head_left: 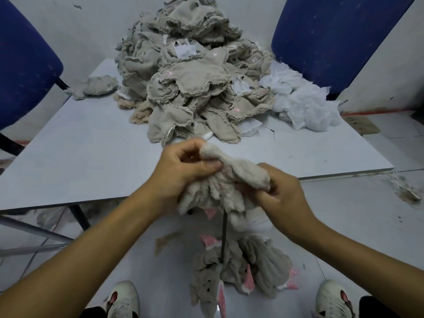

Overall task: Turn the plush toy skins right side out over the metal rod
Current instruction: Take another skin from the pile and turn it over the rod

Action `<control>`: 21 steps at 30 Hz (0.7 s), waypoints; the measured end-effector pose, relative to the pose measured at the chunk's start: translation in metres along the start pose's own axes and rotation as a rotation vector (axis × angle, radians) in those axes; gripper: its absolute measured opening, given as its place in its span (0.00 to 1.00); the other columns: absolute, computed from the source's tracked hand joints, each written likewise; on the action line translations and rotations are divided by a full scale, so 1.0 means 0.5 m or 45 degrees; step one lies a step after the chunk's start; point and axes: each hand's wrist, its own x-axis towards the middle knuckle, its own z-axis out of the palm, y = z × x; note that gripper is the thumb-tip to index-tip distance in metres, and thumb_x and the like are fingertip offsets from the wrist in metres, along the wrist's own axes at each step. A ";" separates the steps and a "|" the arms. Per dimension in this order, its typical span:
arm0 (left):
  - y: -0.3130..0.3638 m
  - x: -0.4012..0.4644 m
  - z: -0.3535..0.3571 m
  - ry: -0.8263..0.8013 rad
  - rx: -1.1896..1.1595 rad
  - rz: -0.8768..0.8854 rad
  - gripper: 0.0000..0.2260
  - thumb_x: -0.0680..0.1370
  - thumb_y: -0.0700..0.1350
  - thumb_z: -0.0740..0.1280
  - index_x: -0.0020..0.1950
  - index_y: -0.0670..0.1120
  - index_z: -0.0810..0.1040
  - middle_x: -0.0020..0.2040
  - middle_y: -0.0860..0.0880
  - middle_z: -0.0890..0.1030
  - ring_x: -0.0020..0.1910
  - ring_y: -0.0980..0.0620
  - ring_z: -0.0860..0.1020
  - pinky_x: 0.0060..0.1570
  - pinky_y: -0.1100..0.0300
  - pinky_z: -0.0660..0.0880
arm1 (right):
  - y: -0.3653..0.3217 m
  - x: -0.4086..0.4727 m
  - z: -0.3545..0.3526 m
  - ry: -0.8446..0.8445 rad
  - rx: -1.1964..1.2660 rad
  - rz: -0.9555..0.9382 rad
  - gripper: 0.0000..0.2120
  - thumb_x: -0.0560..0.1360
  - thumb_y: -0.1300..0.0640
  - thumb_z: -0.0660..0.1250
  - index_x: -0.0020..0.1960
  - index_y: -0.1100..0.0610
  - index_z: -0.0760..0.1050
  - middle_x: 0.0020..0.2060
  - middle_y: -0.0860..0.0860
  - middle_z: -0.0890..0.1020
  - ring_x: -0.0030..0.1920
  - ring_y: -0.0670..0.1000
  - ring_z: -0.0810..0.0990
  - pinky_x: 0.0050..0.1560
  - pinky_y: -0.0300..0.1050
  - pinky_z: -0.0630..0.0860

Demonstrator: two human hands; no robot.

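Both hands work one beige plush skin (226, 187) just in front of the near edge of the bench (91, 157). The left hand (183, 167) has its fingers curled, with thumb and fingertips pinching a narrow fuzzy limb of the skin at its top left end. The right hand (278, 191) also has its fingers curled round the fabric, gripping the skin's right side from below, the thumb lying on top of the fleece. The skin hangs bunched between the two hands, furry side showing, with a bit of pink lining peeking out at its lower edge. A thin dark metal rod (224, 235) comes down out of the bottom of the skin, upright, and reaches the floor among a small heap of finished plush skins (247, 269), grey-beige with pink ear linings, lying between the person's two white shoes (124, 299).

On the far part of the bench stands a tall pile of inside-out skins (195, 72), raw frayed seams outward, some with white labels. Right of the pile lies crumpled white plastic wrapping (300, 104). Blue chairs (332, 40) stand at the far left and far right of the bench.
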 end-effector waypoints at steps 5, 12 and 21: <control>0.019 0.015 -0.043 -0.396 0.491 -0.159 0.15 0.65 0.34 0.73 0.48 0.47 0.79 0.42 0.53 0.80 0.42 0.56 0.79 0.39 0.63 0.77 | -0.059 0.038 -0.001 0.061 0.148 -0.043 0.07 0.71 0.56 0.75 0.47 0.49 0.80 0.41 0.42 0.83 0.42 0.41 0.80 0.44 0.32 0.74; 0.007 0.018 -0.007 -0.432 0.760 0.002 0.09 0.67 0.50 0.75 0.39 0.50 0.77 0.35 0.56 0.77 0.34 0.60 0.74 0.35 0.65 0.70 | -0.051 0.036 0.013 -0.089 0.094 -0.016 0.26 0.68 0.50 0.78 0.62 0.44 0.71 0.44 0.41 0.77 0.44 0.44 0.78 0.47 0.33 0.73; 0.004 0.027 -0.027 -0.389 0.629 0.003 0.09 0.66 0.37 0.79 0.38 0.40 0.79 0.34 0.54 0.77 0.35 0.60 0.74 0.37 0.65 0.72 | -0.028 0.018 -0.005 0.138 0.227 0.051 0.14 0.66 0.54 0.78 0.50 0.49 0.80 0.42 0.46 0.84 0.43 0.45 0.82 0.44 0.43 0.80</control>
